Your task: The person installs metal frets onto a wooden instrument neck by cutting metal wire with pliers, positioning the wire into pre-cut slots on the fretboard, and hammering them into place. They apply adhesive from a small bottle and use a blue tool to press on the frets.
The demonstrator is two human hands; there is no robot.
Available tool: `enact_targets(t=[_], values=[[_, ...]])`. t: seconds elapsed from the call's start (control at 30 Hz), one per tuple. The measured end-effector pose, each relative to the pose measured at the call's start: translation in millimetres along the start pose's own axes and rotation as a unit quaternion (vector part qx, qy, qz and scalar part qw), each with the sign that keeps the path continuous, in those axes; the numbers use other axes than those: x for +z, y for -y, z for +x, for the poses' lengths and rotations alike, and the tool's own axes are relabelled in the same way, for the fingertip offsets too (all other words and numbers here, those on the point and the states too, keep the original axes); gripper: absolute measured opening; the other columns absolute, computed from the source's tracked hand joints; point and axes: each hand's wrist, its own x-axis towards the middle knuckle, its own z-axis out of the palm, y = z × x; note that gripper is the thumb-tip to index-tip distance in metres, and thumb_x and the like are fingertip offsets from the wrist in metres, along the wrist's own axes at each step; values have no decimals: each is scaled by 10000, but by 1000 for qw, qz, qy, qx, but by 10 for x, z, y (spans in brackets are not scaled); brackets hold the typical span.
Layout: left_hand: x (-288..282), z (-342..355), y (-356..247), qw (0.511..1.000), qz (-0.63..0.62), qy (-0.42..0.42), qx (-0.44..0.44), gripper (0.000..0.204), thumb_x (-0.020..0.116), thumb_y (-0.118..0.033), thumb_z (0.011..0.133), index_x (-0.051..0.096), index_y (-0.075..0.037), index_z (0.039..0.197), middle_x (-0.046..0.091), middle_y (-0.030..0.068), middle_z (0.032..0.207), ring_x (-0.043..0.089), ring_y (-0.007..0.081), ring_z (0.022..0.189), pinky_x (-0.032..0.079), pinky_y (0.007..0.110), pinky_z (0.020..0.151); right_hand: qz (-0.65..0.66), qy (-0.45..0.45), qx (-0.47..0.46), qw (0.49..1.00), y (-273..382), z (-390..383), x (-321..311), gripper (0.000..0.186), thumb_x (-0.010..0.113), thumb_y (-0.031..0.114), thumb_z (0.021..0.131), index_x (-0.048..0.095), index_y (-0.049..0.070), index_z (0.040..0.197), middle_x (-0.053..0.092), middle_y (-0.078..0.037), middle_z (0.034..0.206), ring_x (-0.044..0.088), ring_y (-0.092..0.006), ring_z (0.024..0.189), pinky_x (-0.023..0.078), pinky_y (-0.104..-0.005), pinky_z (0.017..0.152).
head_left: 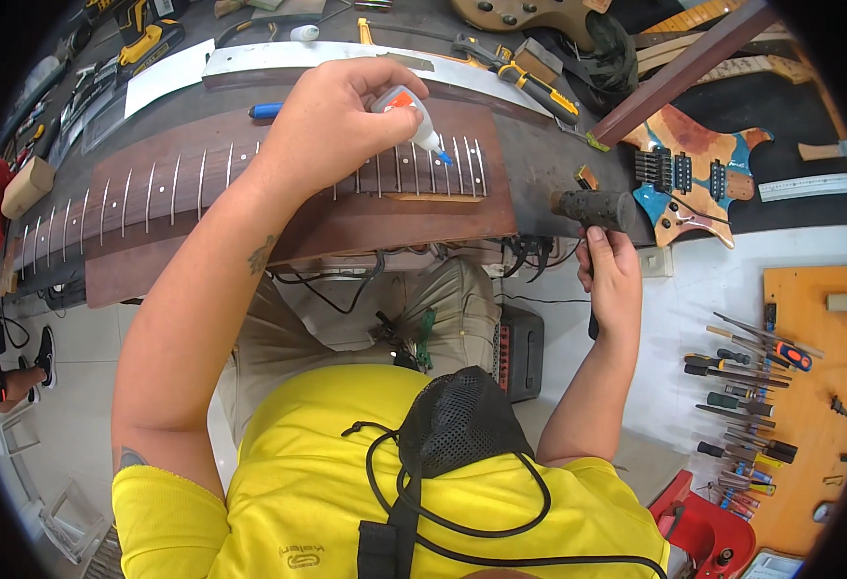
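Observation:
My left hand (341, 121) is closed around a small white glue bottle (421, 127) with an orange label and a blue tip. The bottle tilts down, its tip over the frets near the right end of a dark guitar fretboard (216, 179); whether it touches cannot be made out. Metal frets and pale dots run along the fretboard, which lies on a reddish-brown board (394, 227). My left forearm hides part of its middle. At the right, beyond the bench edge, my right hand (611, 275) grips the handle of a dark-headed mallet (592, 208), head up.
Behind the fretboard lie a blue marker-like tool (266, 111), a long white strip (346, 56) and a yellow-black cutter (539, 92). A colourful guitar body (695, 174) rests at the right. Files and screwdrivers (747, 386) line an orange board. A yellow drill (143, 39) stands far left.

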Motion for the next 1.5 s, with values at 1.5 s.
enact_targets(t=[1.5], values=[[9,-104,-74,997,-54,8,56,310,754,12,940,721,39,1247,728,17,1016,663,47,905,559,227,791,-59,74,-45,995,34,-136,198,410,726,376,1080,650,0,1225,607,13,874,467,-52,684,381,-229,577]])
